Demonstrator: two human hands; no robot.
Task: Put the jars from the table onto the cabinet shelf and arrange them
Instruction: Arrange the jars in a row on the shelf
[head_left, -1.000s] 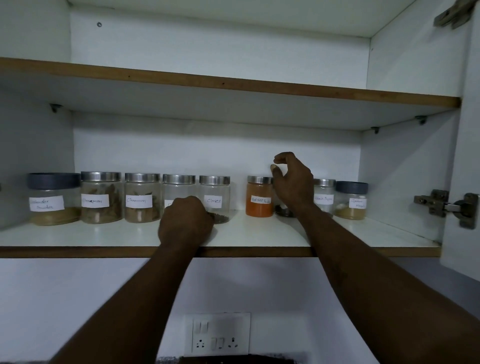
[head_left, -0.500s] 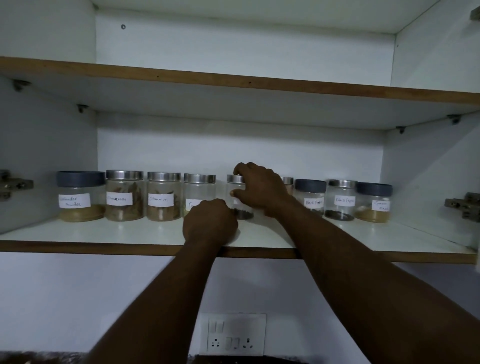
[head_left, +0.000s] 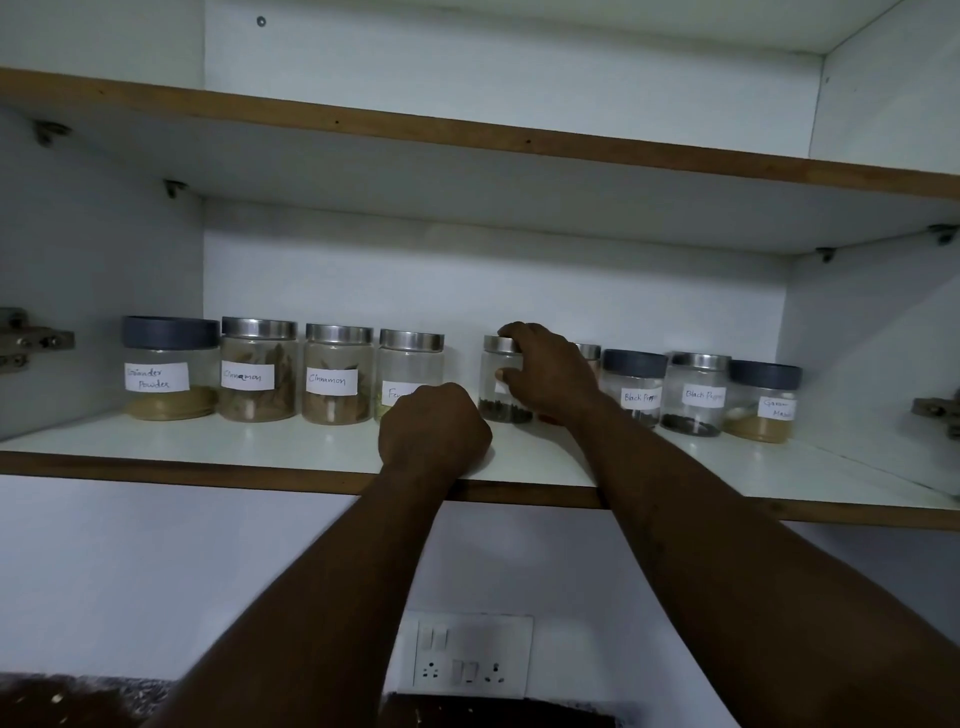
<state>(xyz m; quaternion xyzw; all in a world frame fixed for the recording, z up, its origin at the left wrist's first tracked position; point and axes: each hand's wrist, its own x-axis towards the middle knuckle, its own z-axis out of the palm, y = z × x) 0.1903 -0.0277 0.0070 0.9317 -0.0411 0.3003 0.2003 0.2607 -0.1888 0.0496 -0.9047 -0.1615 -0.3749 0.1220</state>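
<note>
Nine jars (head_left: 338, 375) standing in row on shelf (head_left: 260, 448); we are gripping dark-seed jar (head_left: 500, 402) mid-row with right hand (head_left: 551, 375), left hand (head_left: 434, 432) clenched empty on shelf edge; arranging seemingly nearing finish.

Count: six steel-lidded jars (head_left: 258, 369), three dark-lidded jars (head_left: 170, 366), two shelves (head_left: 208, 441), two hands (head_left: 434, 426), one switch plate (head_left: 467, 654) at lower centre.
</note>
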